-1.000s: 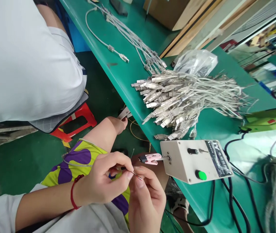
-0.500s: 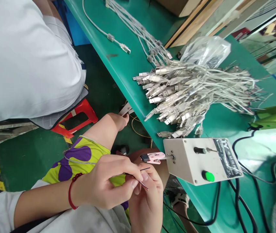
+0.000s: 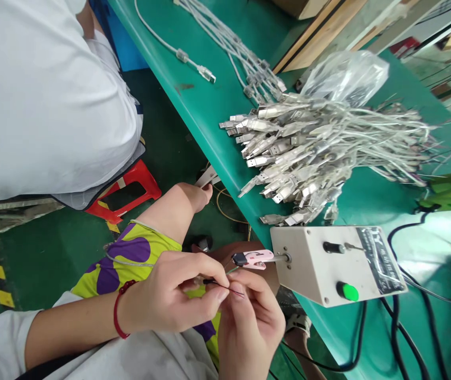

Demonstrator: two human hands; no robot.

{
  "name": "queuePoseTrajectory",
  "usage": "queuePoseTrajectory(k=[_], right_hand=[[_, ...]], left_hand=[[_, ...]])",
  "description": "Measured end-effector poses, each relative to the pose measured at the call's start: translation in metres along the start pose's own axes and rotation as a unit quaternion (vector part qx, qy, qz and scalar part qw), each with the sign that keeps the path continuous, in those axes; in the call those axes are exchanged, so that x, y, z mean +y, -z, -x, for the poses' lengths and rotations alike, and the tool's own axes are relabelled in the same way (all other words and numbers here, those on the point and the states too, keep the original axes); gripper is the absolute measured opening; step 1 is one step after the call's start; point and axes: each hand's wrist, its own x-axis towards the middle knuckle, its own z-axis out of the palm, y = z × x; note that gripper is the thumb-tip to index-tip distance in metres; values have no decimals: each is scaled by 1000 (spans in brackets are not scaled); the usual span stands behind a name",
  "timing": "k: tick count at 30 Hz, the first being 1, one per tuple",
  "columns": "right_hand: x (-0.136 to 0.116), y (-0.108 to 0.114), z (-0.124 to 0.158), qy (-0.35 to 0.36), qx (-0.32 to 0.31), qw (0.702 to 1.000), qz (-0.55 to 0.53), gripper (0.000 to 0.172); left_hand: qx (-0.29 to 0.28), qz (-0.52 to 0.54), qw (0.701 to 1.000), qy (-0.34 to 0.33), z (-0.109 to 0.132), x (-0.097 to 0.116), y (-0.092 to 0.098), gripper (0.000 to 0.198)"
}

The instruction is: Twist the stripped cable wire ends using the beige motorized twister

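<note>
My left hand (image 3: 178,295), with a red bead bracelet at the wrist, pinches the thin wires (image 3: 236,291) at a cable's end between thumb and forefinger. A black sleeve shows at the wires' base. My right hand (image 3: 251,322) meets it, its thumb and fingers closed on the same wires. A green strand sticks up behind the fingertips. The grey cable (image 3: 130,263) runs from the left hand across my patterned shorts. Just beyond the fingers is a pink clip (image 3: 259,257) with a black tip, on a metal rod from a beige box (image 3: 300,269) with a green button.
Many clear USB cables (image 3: 289,153) lie heaped on the green table (image 3: 194,111), more of them farther back. A plastic bag (image 3: 346,79) sits behind the heap. Black cords (image 3: 397,322) trail past the box. A person in white (image 3: 51,100) sits by a red stool (image 3: 130,190).
My right hand has shifted slightly right, its fingers differently placed on the wires. A green strand now shows near the clip. The table and box sit slightly farther right in view.
</note>
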Motion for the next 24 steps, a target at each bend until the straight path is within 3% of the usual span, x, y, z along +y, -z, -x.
queuePoseTrajectory(k=[3, 7, 24], right_hand=[[0, 4, 3, 54, -11, 997, 49, 10], [-3, 4, 4, 65, -11, 996, 61, 7], [2, 3, 1, -11, -15, 1000, 6, 10]], left_hand=[[9, -7, 1000, 11, 3, -2, -1, 17], [2, 1, 1000, 20, 4, -3, -2, 20], [17, -27, 999, -4, 6, -5, 0, 18]])
